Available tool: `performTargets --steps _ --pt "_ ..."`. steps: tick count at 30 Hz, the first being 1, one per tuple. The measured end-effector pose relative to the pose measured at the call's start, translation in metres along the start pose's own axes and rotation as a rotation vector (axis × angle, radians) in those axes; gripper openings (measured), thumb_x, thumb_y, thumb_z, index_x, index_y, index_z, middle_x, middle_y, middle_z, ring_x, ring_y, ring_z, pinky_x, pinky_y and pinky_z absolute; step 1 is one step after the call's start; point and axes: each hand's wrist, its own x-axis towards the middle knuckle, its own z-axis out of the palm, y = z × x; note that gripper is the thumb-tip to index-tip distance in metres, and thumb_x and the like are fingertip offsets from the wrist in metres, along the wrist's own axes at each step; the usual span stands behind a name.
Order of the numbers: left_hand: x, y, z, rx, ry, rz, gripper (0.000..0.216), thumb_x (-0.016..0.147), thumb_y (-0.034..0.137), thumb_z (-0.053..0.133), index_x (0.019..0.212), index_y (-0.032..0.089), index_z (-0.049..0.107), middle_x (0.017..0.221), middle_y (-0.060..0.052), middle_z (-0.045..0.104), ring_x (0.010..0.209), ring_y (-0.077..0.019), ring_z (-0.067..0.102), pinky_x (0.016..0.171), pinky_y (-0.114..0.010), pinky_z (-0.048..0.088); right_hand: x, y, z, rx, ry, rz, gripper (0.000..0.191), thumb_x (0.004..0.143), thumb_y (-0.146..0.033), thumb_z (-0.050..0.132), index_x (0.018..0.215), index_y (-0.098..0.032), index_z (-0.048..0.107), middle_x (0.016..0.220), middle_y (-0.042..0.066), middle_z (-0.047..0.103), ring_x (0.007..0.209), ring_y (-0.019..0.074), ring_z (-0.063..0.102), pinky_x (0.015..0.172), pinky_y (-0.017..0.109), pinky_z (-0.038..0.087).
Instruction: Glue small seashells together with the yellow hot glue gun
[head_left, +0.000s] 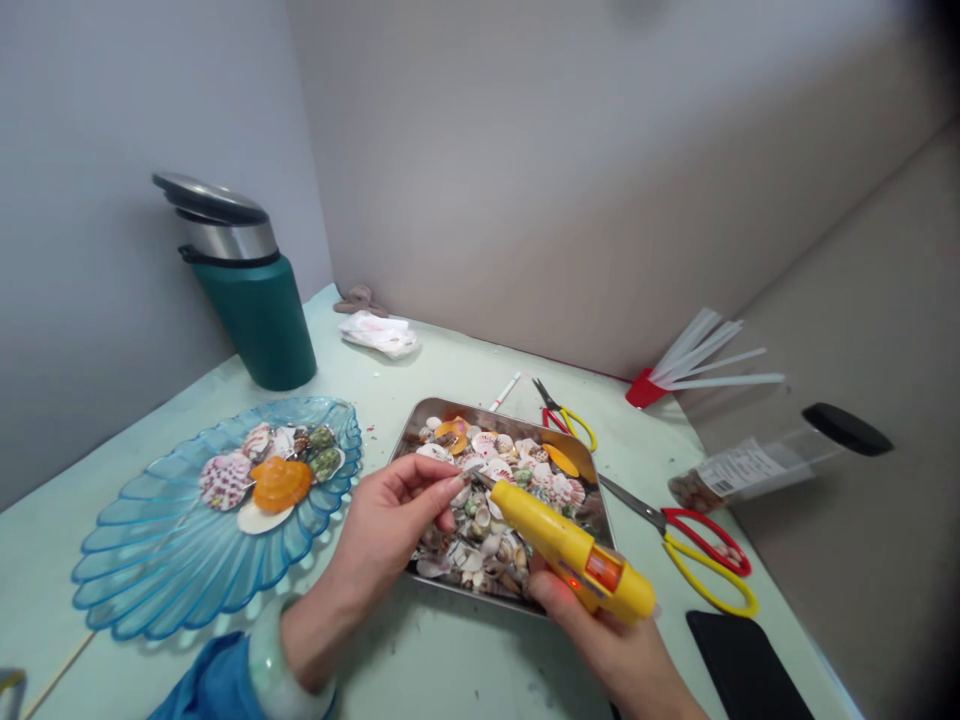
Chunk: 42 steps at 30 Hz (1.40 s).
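My right hand [592, 630] grips a yellow hot glue gun [551, 525] by its handle, and a small red light glows on its side. The gun's nozzle points left, at the fingertips of my left hand [397, 515]. Those fingers are pinched on something small and greyish by the nozzle, too small to make out. Both hands are over a metal tray [609, 515] full of mixed seashells [487, 550]. Left of the tray, a blue scalloped glass plate [172, 575] bears an orange shell [281, 485], a purple-speckled shell [225, 480] and several smaller shells.
A green bottle [262, 320] stands behind the plate. To the right are large scissors [705, 545], small scissors [562, 415], a clear jar with a black lid [780, 465], a red cup [645, 388] of glue sticks and a black flat object [742, 660]. A white packet [379, 333] lies by the wall.
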Motion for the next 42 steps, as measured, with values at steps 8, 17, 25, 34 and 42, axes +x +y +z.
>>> performTargets --steps 8,17,25,34,42 --pt "0.000 0.000 -0.001 -0.018 -0.005 -0.031 0.026 0.067 0.036 0.076 0.081 0.015 0.068 0.046 0.004 0.059 0.041 -0.0074 0.047 0.043 -0.017 0.035 0.003 0.009 -0.003 -0.025 -0.052 -0.146 0.018 0.079 -0.038 0.068 0.077 -0.020 0.068 0.068 0.001 0.069 0.059 0.0169 0.064 0.055 0.022 0.055" --pt "-0.001 0.000 0.000 -0.021 -0.032 -0.035 0.025 0.068 0.035 0.076 0.079 0.014 0.066 0.045 0.004 0.059 0.042 -0.0068 0.048 0.043 -0.016 0.036 0.006 -0.003 -0.004 -0.181 -0.082 -0.343 0.017 0.084 -0.032 0.063 0.069 -0.024 0.066 0.063 0.000 0.064 0.056 0.0174 0.062 0.055 0.027 0.053" --pt "-0.001 -0.001 -0.001 -0.018 -0.016 -0.045 0.024 0.069 0.035 0.075 0.080 0.015 0.066 0.044 0.004 0.059 0.041 -0.0057 0.046 0.042 -0.015 0.034 0.009 -0.008 -0.006 -0.198 -0.077 -0.398 0.011 0.086 -0.028 0.061 0.077 -0.025 0.066 0.069 0.001 0.067 0.061 0.0186 0.064 0.057 0.028 0.054" --pt "0.000 -0.001 -0.001 -0.037 -0.023 -0.036 0.027 0.068 0.036 0.076 0.080 0.015 0.066 0.044 0.004 0.059 0.041 -0.0061 0.047 0.043 -0.015 0.035 0.008 -0.002 -0.005 -0.252 -0.076 -0.474 0.016 0.087 -0.030 0.060 0.073 -0.022 0.064 0.063 0.000 0.065 0.056 0.0171 0.062 0.052 0.027 0.052" --pt "0.001 -0.003 -0.002 -0.023 -0.021 -0.013 0.024 0.069 0.034 0.075 0.080 0.015 0.066 0.044 0.004 0.059 0.042 -0.0057 0.047 0.044 -0.014 0.034 0.009 -0.002 -0.004 -0.233 -0.062 -0.492 0.013 0.086 -0.027 0.061 0.075 -0.023 0.062 0.064 -0.001 0.064 0.055 0.0166 0.062 0.051 0.026 0.051"
